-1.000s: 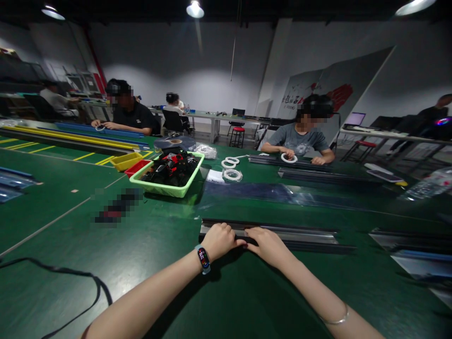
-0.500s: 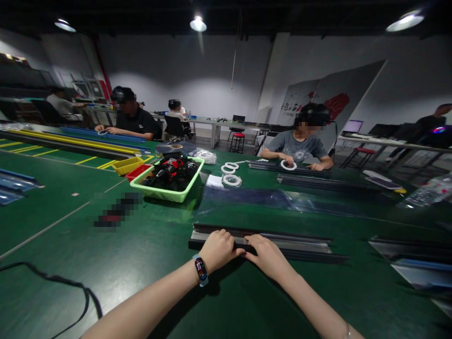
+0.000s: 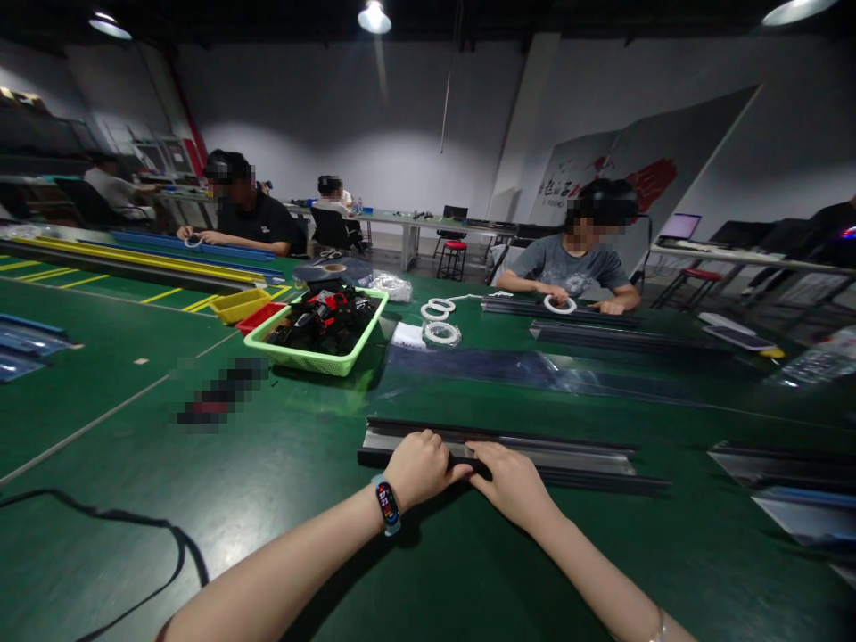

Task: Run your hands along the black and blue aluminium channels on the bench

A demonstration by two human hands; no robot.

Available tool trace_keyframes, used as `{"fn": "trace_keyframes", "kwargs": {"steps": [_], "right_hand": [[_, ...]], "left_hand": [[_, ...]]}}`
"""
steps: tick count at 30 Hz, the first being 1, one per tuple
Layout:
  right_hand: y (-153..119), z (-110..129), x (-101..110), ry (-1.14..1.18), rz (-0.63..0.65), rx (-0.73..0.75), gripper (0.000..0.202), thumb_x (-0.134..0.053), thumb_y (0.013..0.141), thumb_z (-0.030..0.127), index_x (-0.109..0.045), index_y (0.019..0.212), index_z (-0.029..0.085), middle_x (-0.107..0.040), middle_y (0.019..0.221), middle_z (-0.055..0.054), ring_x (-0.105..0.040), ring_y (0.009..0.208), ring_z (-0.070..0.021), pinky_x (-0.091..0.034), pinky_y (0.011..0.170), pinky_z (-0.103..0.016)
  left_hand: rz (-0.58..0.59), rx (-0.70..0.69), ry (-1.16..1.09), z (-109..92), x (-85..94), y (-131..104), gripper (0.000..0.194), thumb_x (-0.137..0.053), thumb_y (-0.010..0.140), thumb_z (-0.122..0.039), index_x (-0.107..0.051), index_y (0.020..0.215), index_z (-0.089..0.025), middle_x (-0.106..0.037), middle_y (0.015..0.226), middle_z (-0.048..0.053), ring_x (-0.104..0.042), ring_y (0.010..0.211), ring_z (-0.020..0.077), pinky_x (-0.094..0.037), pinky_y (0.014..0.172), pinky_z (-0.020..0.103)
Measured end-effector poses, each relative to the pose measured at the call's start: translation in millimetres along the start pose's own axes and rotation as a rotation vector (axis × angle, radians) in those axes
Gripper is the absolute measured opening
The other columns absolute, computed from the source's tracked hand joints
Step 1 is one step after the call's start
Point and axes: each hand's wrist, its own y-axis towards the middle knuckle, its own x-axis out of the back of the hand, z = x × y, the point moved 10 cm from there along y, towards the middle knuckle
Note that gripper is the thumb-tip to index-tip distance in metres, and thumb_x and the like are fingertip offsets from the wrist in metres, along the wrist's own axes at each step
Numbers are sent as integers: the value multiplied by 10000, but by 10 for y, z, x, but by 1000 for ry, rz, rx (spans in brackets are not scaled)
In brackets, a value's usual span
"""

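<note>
A long dark channel-shaped profile (image 3: 588, 459) with a pale inner face lies on the green table (image 3: 267, 499) in front of me. My left hand (image 3: 420, 468), with a band on its wrist, is closed on the near edge of the profile, left of its middle. Just to the right, my right hand (image 3: 509, 481) grips the same edge, its fingers reaching into the channel. The two thumbs nearly meet on the near side. The palms and some fingertips are hidden.
A green basket (image 3: 304, 359) of black and red parts stands at the back left, beside yellow and red trays. White tape rolls (image 3: 441, 333) and clear film lie beyond the profile. More profiles (image 3: 789, 477) are at the right. A person sits across the table.
The view has shifted slightly. My hands keep their hold on the profile and sit marginally further right in the picture, with almost no change in their grip.
</note>
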Motion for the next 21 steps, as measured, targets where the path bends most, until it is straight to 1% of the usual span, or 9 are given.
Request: {"fn": "trace_keyframes", "kwargs": {"steps": [3,6,10,13,17,21], "right_hand": [[1,19,12,1,38,22,353,-491,781,367,-552,1082,194,-596,1085,-70,-534,1004,-205,-426,842,-329],[-18,25,54,2,68,39,342,-473,789,414,-567,1051,215,-605,1061,-62,-546,982,-200,-436,819,-321],[-72,-34,130,-33,38,4,376,-487,776,455,-574,1034,195,-621,1010,-77,-565,937,-211,-433,820,-338],[-97,-62,126,-37,26,-10,420,-508,760,463,-557,1064,177,-616,1017,-91,-560,944,-222,-428,832,-350],[-82,-76,76,-34,24,-10,381,-555,737,418,-571,1034,180,-618,1006,-89,-562,934,-220,-436,818,-341],[-75,-98,29,-27,24,-19,320,-568,734,361,-586,1006,193,-616,1018,-80,-553,958,-214,-440,810,-329]], "left_hand": [[8,-5,8,-8,8,-4,578,-290,823,-572,-607,674,-114,-583,654,92,-552,690,204,-406,600,303],[15,-18,6,13,12,-24,583,-294,815,-583,-605,665,-114,-586,636,90,-555,665,201,-403,587,301],[24,-14,3,101,49,-99,569,-313,811,-578,-596,658,-108,-597,646,102,-559,661,206,-402,585,303],[24,-2,-2,129,113,-141,541,-323,817,-564,-589,682,-114,-602,677,104,-556,683,207,-406,600,305],[16,-9,-14,15,153,-91,491,-349,813,-559,-581,738,-133,-601,740,82,-546,753,197,-415,633,292],[18,-6,-17,-109,75,1,513,-343,809,-566,-585,704,-127,-593,708,87,-540,752,202,-416,629,294]]}}
